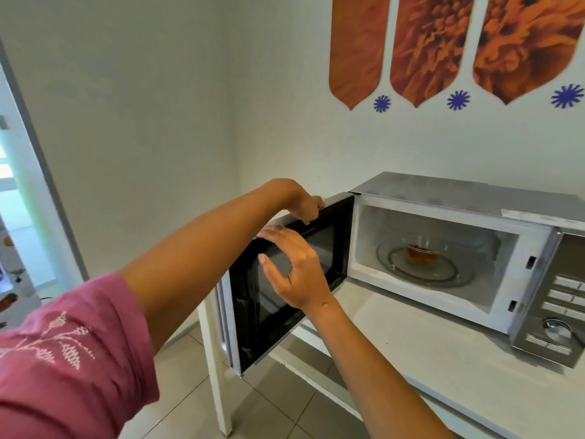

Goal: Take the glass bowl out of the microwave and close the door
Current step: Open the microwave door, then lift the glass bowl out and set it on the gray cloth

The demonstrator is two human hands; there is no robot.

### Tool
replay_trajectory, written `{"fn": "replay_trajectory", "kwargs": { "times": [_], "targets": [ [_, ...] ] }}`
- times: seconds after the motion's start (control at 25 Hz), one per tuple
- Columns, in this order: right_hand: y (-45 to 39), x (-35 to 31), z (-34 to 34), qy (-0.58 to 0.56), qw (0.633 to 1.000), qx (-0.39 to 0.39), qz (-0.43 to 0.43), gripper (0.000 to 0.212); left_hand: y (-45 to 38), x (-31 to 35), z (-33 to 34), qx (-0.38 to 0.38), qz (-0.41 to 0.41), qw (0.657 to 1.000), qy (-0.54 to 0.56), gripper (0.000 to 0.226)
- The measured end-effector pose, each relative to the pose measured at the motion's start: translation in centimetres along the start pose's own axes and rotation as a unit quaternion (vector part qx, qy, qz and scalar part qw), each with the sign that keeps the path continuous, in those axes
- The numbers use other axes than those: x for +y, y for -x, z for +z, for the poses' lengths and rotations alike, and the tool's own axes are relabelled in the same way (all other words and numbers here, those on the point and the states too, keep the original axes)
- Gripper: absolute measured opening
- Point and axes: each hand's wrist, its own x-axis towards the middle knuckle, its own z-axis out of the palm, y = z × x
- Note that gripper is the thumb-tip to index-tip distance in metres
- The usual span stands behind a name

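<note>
Glass bowl (422, 252) on turntable, fragile, slick (maybe hot), grab rim both sides. Left hand (302, 202) gripping door (285, 289) top, right hand (296, 274) open.

Microwave (443, 217) cavity mouth unobstructed; door (285, 280) swung wide at left. Glass bowl (422, 250) stands alone on turntable (443, 274). Tabletop (427, 343) in front bare.

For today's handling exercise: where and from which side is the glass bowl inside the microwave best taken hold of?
Grip the glass bowl by its upper rim on opposite sides, reaching straight in through the open front of the microwave. It sits upright at the middle of the turntable holding brown contents, so it probably should be kept level. The door is swung wide, leaving the front clear.
</note>
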Motion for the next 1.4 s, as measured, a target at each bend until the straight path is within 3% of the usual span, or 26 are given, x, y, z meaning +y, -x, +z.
{"fn": "replay_trajectory", "kwargs": {
  "times": [0.4, 0.6, 0.88, 1.04, 1.24, 1.4],
  "targets": [
    [0.3, 1.1, 0.7, 0.021, 0.999, 0.009, -0.031, 0.037, -0.7, -0.1, 0.5, 0.024, 0.014, 0.997, 0.069, 0.073],
    [0.7, 0.3, -0.3, 0.031, 0.999, -0.033, -0.008, 0.043, -0.5, 0.4, 1.1, 0.042, 0.002, 0.994, 0.101, 0.077],
    [3.4, 1.6, -5.4, 0.105, 0.992, -0.06, 0.03, 0.045, -0.4, 2.9, 3.4, 0.215, -0.007, 0.976, 0.033, 0.093],
    [5.8, 3.1, -8.2, 0.141, 0.987, -0.068, 0.043, 0.034, -1.3, 5.6, 5.9, 0.365, 0.084, 0.927, 0.007, 0.085],
    [9.5, 4.9, -11.9, 0.229, 0.969, -0.07, 0.061, 0.027, -2.3, 9.6, 8.0, 0.386, 0.139, 0.902, 0.137, 0.072],
    [12.2, 6.2, -14.7, 0.262, 0.959, -0.061, 0.088, 0.027, -3.3, 11.6, 10.3, 0.351, 0.153, 0.899, 0.213, 0.065]
  ]
}}
